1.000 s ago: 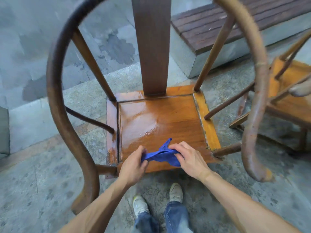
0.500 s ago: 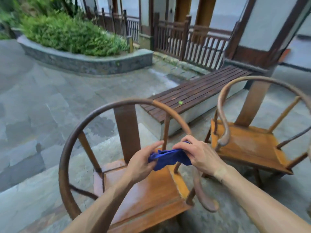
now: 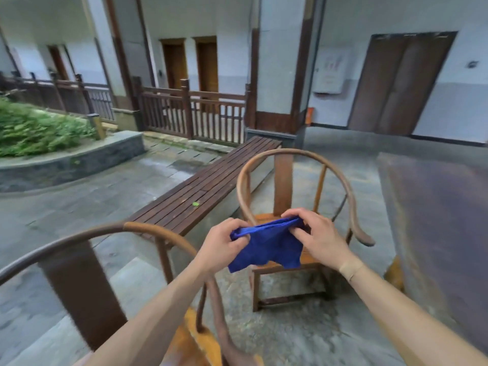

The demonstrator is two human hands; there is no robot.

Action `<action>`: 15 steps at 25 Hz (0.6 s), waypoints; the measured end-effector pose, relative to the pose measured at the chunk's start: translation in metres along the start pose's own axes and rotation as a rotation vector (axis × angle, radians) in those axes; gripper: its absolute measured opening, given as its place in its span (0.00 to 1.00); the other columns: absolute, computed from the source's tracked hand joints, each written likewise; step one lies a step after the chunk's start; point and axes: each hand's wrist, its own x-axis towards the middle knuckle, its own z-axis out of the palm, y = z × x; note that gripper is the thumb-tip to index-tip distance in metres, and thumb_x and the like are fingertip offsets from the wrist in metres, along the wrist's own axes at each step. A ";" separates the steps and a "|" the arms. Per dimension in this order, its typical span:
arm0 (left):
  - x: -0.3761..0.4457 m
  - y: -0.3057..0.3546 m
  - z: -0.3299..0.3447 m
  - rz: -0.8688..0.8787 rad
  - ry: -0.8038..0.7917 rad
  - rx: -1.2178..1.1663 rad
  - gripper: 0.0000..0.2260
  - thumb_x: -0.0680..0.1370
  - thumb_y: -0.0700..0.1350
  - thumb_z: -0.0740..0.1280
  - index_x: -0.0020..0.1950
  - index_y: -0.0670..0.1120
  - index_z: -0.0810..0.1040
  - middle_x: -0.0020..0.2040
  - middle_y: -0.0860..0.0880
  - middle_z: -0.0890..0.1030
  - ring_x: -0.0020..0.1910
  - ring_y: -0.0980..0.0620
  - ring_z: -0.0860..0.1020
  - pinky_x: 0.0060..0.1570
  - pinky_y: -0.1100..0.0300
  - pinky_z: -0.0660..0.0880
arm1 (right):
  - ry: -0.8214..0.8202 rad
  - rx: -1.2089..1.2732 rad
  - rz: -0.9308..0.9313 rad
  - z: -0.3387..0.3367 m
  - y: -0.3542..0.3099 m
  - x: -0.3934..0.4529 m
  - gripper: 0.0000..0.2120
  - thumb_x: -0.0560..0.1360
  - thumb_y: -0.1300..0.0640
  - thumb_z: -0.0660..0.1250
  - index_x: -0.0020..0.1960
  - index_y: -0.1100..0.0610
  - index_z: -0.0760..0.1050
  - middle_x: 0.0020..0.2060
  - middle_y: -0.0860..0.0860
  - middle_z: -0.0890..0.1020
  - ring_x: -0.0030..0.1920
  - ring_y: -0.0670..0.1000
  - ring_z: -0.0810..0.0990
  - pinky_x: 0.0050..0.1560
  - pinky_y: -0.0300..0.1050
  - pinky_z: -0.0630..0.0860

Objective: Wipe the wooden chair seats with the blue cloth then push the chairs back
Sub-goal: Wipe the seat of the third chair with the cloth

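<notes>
While we stand between two round-backed wooden chairs, we see a long slatted wooden bench (image 3: 206, 191) past them on the wet stone floor (image 3: 79, 207). The near chair (image 3: 111, 233) is low on our left, and its curved top rail crosses in front of our left arm. The far chair (image 3: 293, 178) stands ahead, and its seat is partly hidden behind the blue cloth (image 3: 266, 247). A dark desk (image 3: 435, 220) fills the right side, just beside the far chair. A wooden fence (image 3: 192, 112) and a raised bed of green plants (image 3: 34, 128) lie farther back.

We hold both arms out in front of us. Our left hand (image 3: 221, 247) pinches the cloth's left top corner with curled fingers (image 3: 239, 240). Our right hand (image 3: 317, 236) grips the right top corner. The cloth hangs in the air between our hands, above the far chair's seat.
</notes>
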 end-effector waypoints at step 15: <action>0.176 0.063 0.161 0.060 -0.198 -0.156 0.04 0.76 0.42 0.70 0.46 0.52 0.82 0.42 0.54 0.84 0.44 0.54 0.80 0.44 0.58 0.75 | 0.357 0.156 0.354 -0.120 0.153 -0.001 0.13 0.75 0.61 0.71 0.49 0.42 0.79 0.44 0.45 0.83 0.32 0.42 0.76 0.42 0.43 0.77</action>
